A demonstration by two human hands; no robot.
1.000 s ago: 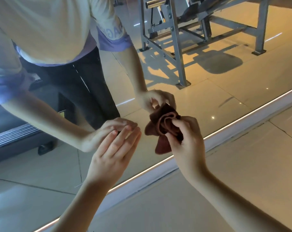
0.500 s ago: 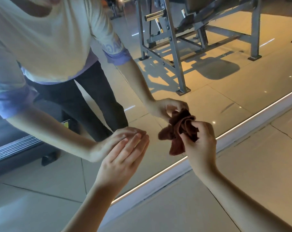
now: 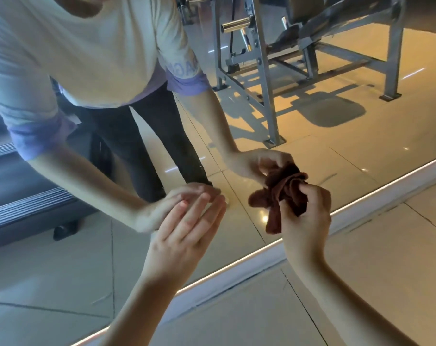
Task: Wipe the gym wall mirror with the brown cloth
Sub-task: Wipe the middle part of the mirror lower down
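Right hand [image 3: 308,221], gripping the bunched brown cloth [image 3: 279,193], has shifted right along the wall mirror [image 3: 336,156]. The gap between the cloth and the left hand [image 3: 184,236] has widened from nearly touching to clearly apart. The view has tipped up: the reflected machine frame [image 3: 269,103] sits lower, and more of the reflected shirt [image 3: 92,51] shows.

Right hand [image 3: 305,216] gripping bunched brown cloth [image 3: 279,193] against mirror [image 3: 324,151], left hand [image 3: 184,236] flat beside it
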